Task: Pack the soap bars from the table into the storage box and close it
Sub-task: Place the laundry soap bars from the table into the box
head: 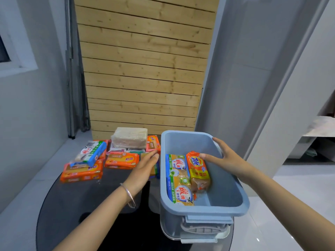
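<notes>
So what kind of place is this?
Likely a room at home: white tiled floor, a window in the wall, and a round dark table with a plastic storage box.

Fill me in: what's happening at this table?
A person is packing wrapped soap bars into a blue storage box on a dark table. The right hand rests open on the box's right rim, thumb by an orange Tide bar inside. The left hand reaches over the bars beside the box. Most bars lie on the table; the box has no lid on.
</notes>
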Demonstrator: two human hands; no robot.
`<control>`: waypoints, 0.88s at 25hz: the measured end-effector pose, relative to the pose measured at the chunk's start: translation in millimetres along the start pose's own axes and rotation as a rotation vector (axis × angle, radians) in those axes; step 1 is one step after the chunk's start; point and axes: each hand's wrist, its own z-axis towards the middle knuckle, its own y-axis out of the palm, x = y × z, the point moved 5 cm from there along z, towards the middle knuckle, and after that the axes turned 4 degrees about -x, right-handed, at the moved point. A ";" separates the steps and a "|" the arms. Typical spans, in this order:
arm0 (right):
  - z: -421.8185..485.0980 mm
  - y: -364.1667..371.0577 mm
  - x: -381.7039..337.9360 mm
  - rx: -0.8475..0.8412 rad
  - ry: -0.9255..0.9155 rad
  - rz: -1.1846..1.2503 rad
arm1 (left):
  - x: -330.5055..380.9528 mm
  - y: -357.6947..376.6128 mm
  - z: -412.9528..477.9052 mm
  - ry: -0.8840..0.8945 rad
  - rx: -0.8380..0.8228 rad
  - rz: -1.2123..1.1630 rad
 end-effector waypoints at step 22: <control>77.0 187.3 -124.6 -0.285 -0.195 -0.026 | -55.7 -222.8 6.1 0.002 0.729 0.529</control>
